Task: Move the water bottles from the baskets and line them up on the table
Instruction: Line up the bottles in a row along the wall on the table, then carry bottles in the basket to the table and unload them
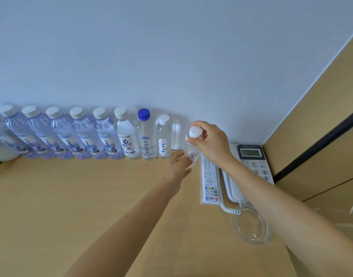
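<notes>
Clear thin-walled bottle (192, 153), small, light, likely slippery and crushable; pinched at cap (196, 132) by right hand (212, 141), steadied low by straight-fingered left hand (177, 168).

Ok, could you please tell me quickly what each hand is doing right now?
Left hand: open, straight fingers touching the small bottle low down.
Right hand: gripping that bottle by its white cap.

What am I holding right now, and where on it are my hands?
A small water bottle. The right hand pinches it at the white cap; the left hand rests straight fingers against its lower body.
</notes>
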Motion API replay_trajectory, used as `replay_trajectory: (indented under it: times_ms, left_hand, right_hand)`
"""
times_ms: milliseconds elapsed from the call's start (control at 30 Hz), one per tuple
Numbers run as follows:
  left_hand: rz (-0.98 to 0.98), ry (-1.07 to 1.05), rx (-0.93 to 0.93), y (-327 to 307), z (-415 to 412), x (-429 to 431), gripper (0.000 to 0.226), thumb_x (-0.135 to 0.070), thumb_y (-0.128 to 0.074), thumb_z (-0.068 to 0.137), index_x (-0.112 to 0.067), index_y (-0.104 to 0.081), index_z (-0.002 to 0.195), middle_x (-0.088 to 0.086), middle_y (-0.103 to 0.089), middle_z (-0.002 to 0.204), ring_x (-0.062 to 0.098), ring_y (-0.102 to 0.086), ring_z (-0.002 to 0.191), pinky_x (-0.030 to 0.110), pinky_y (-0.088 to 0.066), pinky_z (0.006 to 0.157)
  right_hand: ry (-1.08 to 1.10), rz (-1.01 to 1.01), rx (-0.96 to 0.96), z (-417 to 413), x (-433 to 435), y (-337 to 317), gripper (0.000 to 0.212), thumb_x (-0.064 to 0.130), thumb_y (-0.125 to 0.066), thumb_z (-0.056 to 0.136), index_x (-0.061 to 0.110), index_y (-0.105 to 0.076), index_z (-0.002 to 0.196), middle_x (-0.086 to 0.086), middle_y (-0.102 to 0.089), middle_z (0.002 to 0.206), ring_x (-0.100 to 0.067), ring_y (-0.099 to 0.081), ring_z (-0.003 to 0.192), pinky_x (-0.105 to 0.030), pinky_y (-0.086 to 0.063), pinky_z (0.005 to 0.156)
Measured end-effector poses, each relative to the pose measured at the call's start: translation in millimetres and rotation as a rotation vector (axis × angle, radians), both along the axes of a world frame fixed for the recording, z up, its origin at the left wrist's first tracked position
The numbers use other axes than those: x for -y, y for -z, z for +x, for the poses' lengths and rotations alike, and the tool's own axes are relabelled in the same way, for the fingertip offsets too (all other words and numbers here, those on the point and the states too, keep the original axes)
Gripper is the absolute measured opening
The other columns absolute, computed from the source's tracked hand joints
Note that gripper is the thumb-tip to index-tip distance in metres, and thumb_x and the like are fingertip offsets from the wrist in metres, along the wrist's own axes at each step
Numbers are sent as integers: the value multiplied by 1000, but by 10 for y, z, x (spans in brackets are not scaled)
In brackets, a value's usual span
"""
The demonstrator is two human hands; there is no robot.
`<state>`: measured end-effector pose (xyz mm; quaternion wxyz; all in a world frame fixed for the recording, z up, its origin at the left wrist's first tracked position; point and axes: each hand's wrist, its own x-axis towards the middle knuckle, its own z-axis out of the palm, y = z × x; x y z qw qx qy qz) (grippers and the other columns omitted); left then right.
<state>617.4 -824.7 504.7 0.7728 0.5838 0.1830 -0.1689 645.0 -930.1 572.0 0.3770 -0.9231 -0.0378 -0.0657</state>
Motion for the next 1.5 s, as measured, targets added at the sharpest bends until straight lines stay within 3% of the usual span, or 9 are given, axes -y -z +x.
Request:
replay_trajectory:
  times_ms: [133,300,500,800,1000,1133,1233,1367,1500]
  left_hand:
    - [-34,-39,-69,0,231,15,15,-11,-45,94,-17,-47,107,-3,-54,96,11,-56,89,22,-47,76]
    - [-16,-138,-109,100,370,-30,42,-13,-45,94,-16,-34,134,3,-48,128,15,-56,95,25,-46,74]
    - [-8,-172,-97,114,451,-47,41,-16,-44,95,-18,-35,135,2,-47,133,15,-55,100,26,-45,79]
    - [18,-114,-76,102,449,-54,41,-13,-40,96,-23,-33,135,-4,-41,132,15,-53,107,32,-43,87]
    - [11,-20,-72,95,358,-187,41,-15,-40,95,-25,-37,135,-8,-47,126,11,-48,113,31,-39,91]
    - [78,-50,-48,55,256,-337,25,-15,-42,95,-22,-51,117,-8,-52,117,12,-49,111,31,-40,93]
    - [170,-105,-3,24,65,-557,23,-13,-42,94,-24,-57,108,-7,-57,115,12,-51,108,30,-41,89]
    - [362,-210,23,30,-443,-901,29,-10,-42,93,-15,-58,117,-6,-59,110,11,-51,101,22,-41,75]
    - [550,-394,-35,71,-1325,-1233,27,-6,-44,92,-12,-61,111,2,-62,110,14,-51,96,21,-40,74]
  right_hand:
    - [-24,-33,-11,290,-28,56,35,25,-72,76,23,-61,110,11,-52,87,-9,-47,76,-18,-32,74]
    - [-121,-2,-28,559,-175,163,34,18,-74,74,16,-63,106,7,-58,93,-13,-48,73,-21,-37,72]
    - [-113,-26,3,755,-235,214,33,19,-75,71,18,-63,102,12,-53,90,-12,-47,70,-11,-32,62]
    - [-66,71,71,711,-219,324,35,20,-74,73,21,-64,107,16,-52,102,-7,-51,76,-18,-42,77]
    - [-59,120,24,563,-216,382,52,8,-64,81,16,-47,129,-2,-48,120,-6,-50,93,-23,-45,85]
    - [40,208,-34,322,-267,442,55,4,-57,82,18,-40,133,4,-42,119,-7,-45,99,-24,-42,88]
    - [125,276,-148,161,-334,462,41,8,-56,85,14,-48,125,-1,-52,111,-13,-49,90,-25,-40,82]
    - [-99,193,-385,-146,-540,535,31,15,-54,86,14,-56,117,1,-59,105,-12,-52,91,-24,-41,81]
    - [-387,54,-468,-692,-949,645,30,18,-54,86,16,-59,116,0,-62,114,-10,-53,94,-17,-35,79]
